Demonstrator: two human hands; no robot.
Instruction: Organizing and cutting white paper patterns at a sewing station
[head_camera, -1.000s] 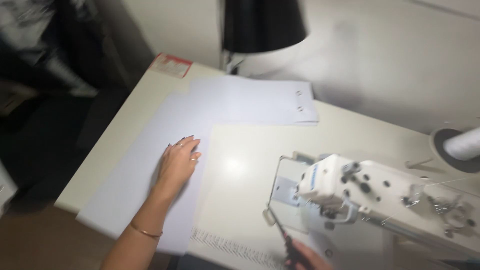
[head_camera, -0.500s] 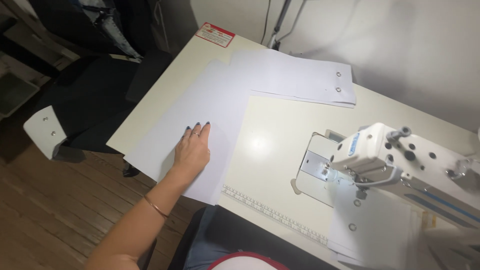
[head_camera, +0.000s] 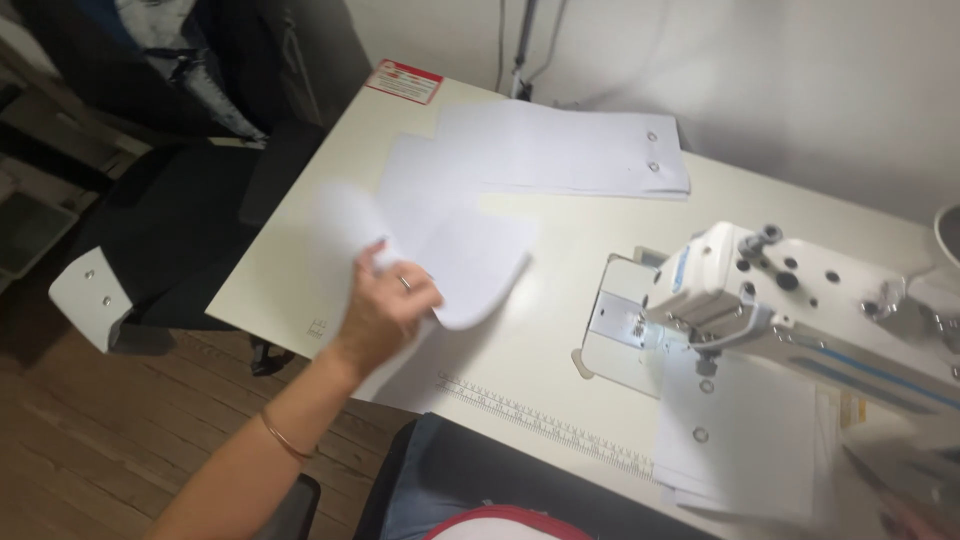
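My left hand (head_camera: 385, 305) is closed on a white fabric piece (head_camera: 470, 255) and lifts its near edge off the cream sewing table (head_camera: 560, 330), so the cloth curls over my fingers. A ring and a thin bracelet show on that hand and wrist. A white sewing machine (head_camera: 790, 295) stands to the right, with white fabric pieces (head_camera: 745, 440) bearing a metal eyelet lying under its head. Only a blurred sliver of my right hand (head_camera: 895, 522) shows at the bottom right corner, beside a thin dark tool; its grip is unclear.
A flat stack of white fabric with two eyelets (head_camera: 580, 150) lies at the table's back. A red label (head_camera: 404, 82) sits at the far left corner. A printed ruler (head_camera: 540, 420) runs along the front edge. A black chair (head_camera: 190, 215) stands left, over wooden floor.
My left hand, flat on the white fabric before, has now closed on it and lifted its edge. The view has shifted, and the sewing machine now sits further to the right.
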